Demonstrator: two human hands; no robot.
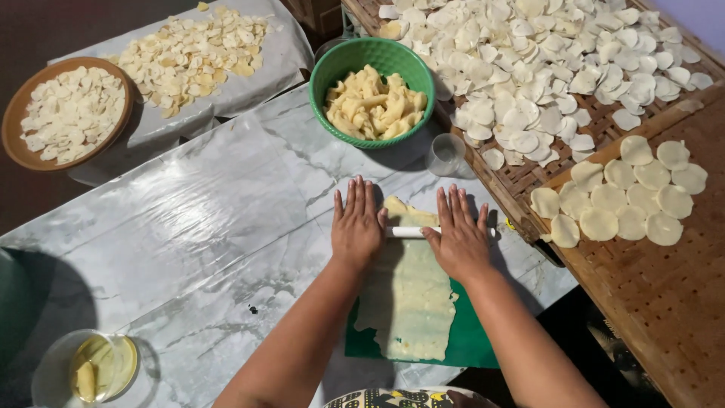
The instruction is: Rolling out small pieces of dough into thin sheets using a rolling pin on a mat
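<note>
A marble-patterned table (189,227) filled most of the view, covered with clear plastic sheeting. To its right stood a woven bamboo tray (529,177) spread with many pale dough rounds (544,60), and beside it a perforated wooden board (664,302) held about 13 larger flat discs (619,196). A long strip of rolled dough (408,302) lay on a green mat (468,340) at the table's near edge, stretching from the person's body toward a white rolling pin (404,232). A green bowl (371,53) of yellowish dough pieces sat just beyond the pin. At far left, a brown dish (15,143) held more white rounds, with a sheet of cut pieces (189,53) near it. The left hand (356,223) and right hand (459,234) both rested palm-down on the pin, fingers spread flat and pressing rather than curling around it. A small clear cup (445,155) stood near the right hand, and a glass bowl (94,366) sat at the lower left.
</note>
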